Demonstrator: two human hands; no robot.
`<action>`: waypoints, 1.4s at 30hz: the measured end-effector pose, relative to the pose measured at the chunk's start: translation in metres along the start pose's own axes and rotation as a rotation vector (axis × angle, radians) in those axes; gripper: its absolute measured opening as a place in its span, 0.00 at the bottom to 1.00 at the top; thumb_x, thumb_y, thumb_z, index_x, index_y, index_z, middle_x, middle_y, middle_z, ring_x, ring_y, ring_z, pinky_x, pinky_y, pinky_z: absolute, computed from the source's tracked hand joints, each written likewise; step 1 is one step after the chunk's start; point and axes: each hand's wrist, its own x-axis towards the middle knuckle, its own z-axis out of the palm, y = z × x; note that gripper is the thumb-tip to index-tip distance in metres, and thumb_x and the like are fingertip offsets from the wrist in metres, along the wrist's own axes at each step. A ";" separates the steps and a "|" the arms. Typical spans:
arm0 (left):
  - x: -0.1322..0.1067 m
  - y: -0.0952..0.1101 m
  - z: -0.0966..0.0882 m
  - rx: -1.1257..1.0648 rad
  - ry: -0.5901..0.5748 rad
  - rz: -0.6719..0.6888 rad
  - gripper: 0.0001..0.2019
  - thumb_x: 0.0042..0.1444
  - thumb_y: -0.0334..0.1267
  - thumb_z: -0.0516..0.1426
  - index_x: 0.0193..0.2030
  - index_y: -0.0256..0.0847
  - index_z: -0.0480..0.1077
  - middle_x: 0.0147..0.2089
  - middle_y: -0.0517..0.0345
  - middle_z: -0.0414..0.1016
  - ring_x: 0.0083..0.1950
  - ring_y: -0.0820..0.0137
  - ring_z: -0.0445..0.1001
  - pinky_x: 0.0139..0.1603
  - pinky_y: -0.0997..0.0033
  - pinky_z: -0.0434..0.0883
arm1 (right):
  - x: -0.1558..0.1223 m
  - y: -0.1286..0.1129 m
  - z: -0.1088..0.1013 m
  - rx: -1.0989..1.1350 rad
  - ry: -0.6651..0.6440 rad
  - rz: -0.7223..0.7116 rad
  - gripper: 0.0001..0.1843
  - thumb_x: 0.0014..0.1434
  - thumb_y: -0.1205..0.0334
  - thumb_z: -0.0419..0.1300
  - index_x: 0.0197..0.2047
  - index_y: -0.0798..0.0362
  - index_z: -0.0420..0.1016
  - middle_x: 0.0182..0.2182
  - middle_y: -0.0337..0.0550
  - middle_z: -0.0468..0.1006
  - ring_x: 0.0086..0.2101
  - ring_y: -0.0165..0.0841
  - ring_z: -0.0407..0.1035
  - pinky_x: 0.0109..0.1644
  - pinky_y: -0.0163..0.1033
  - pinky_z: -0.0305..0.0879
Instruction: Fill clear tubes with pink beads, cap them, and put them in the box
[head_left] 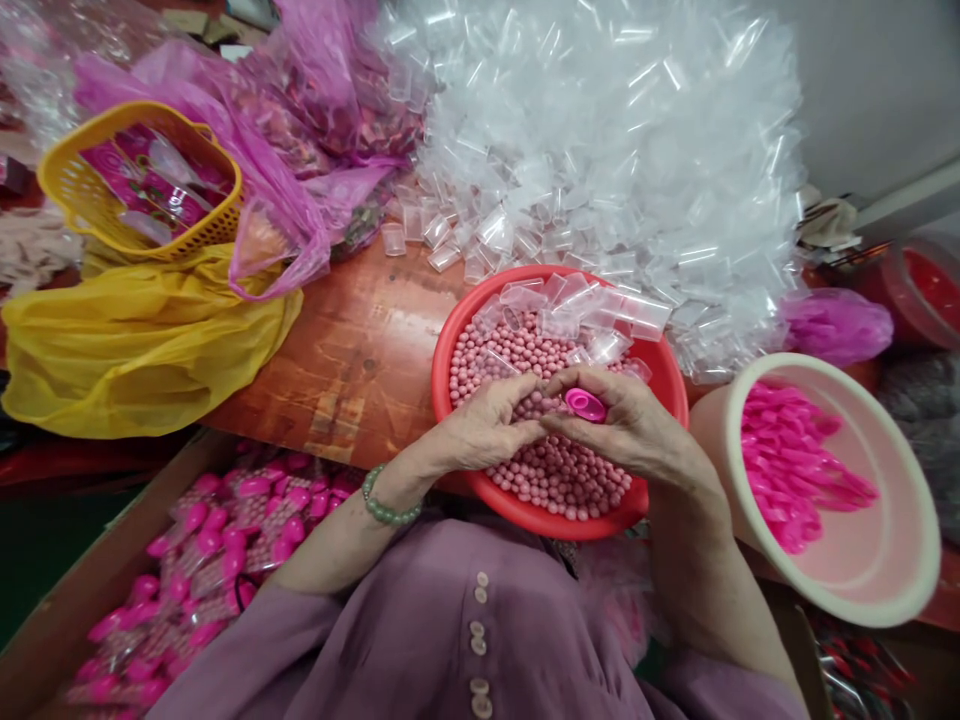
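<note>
Both hands meet over a red bowl [457, 330] filled with small pink balls [559, 480]. My right hand [626, 425] is closed round a bright pink plastic cap piece [586, 404], which faces up between its fingers. My left hand [487, 425], with a green bead bracelet at the wrist, pinches at the same piece with thumb and fingertips; what it grips underneath is hidden. A few small clear plastic tubes [592, 310] lie on the balls at the bowl's far side.
A large heap of clear tubes [600, 150] fills the back. A pale pink basin [862, 590] with pink spoon-like pieces [795, 470] stands right. A cardboard box [82, 590] of finished pink packs sits lower left. Yellow basket [75, 200], yellow bag [135, 340], pink bags behind.
</note>
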 end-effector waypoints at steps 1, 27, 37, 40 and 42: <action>0.000 0.000 0.001 0.040 -0.007 0.012 0.09 0.59 0.39 0.57 0.43 0.37 0.68 0.39 0.57 0.72 0.40 0.69 0.71 0.43 0.70 0.67 | -0.001 -0.002 -0.001 -0.057 -0.033 0.008 0.07 0.60 0.58 0.63 0.38 0.52 0.74 0.32 0.39 0.79 0.31 0.31 0.70 0.36 0.36 0.64; 0.005 0.000 0.000 0.063 0.041 -0.093 0.02 0.51 0.32 0.56 0.29 0.38 0.67 0.27 0.64 0.65 0.31 0.74 0.63 0.33 0.72 0.60 | -0.009 -0.003 0.033 -0.359 0.344 -0.016 0.14 0.64 0.58 0.59 0.27 0.51 0.67 0.25 0.39 0.69 0.28 0.31 0.65 0.33 0.38 0.61; 0.005 0.002 0.000 -0.377 -0.014 -0.124 0.10 0.46 0.37 0.64 0.30 0.35 0.68 0.27 0.66 0.62 0.30 0.79 0.60 0.32 0.77 0.60 | -0.014 0.010 0.021 0.106 0.240 0.101 0.11 0.56 0.54 0.67 0.33 0.50 0.72 0.27 0.36 0.71 0.28 0.30 0.66 0.33 0.36 0.64; 0.006 0.004 0.000 -0.435 -0.008 -0.130 0.12 0.44 0.36 0.66 0.30 0.35 0.68 0.27 0.67 0.64 0.28 0.81 0.62 0.32 0.78 0.61 | -0.012 0.014 0.018 0.294 0.223 0.186 0.15 0.52 0.52 0.70 0.33 0.50 0.71 0.26 0.34 0.69 0.27 0.28 0.63 0.33 0.35 0.64; 0.006 0.004 0.000 -0.508 0.004 -0.141 0.13 0.46 0.39 0.66 0.33 0.35 0.69 0.29 0.64 0.69 0.29 0.79 0.67 0.34 0.77 0.66 | -0.013 0.013 0.019 0.357 0.273 0.216 0.17 0.49 0.50 0.72 0.33 0.50 0.71 0.26 0.33 0.68 0.28 0.28 0.63 0.34 0.35 0.64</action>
